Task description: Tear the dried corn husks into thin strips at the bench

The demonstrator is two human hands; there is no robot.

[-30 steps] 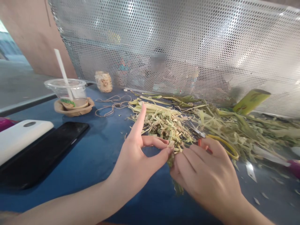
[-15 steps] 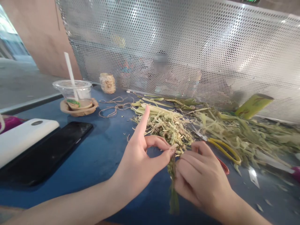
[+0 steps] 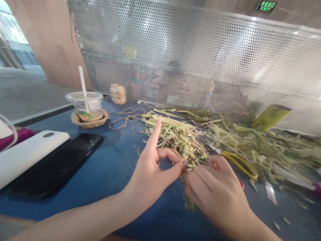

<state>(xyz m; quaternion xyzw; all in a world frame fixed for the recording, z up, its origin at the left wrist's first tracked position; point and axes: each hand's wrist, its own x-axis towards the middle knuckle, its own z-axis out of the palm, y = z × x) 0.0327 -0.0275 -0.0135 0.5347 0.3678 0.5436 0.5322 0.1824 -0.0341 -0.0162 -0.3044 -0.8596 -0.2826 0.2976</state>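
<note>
Over the dark blue table, my left hand [image 3: 151, 170] pinches the pale end of a strip of dried plant, its index finger pointing up. My right hand [image 3: 213, 190] is closed beside it, touching the left fingertips, on the same strip. The green plant strip [image 3: 190, 203], like corn husk, hangs below the fingers; its middle is hidden by my right hand. Just beyond lies a heap of shredded husk pieces [image 3: 180, 135]. Scissors with a yellow and a red handle [image 3: 239, 164] lie right of the heap, partly behind my right hand.
At the left are a black phone [image 3: 57, 164], a white device [image 3: 32, 157], and a lidded cup with a straw [image 3: 87, 107] in a cardboard holder. Twine [image 3: 125, 120], a wrapped jar [image 3: 118, 94] and more husks [image 3: 250, 137] lie before a perforated metal screen [image 3: 200, 43]. A person shows behind it.
My right hand has shifted slightly left toward my left fingertips, and less of the strip hangs below. The camera view has tilted up a little.
</note>
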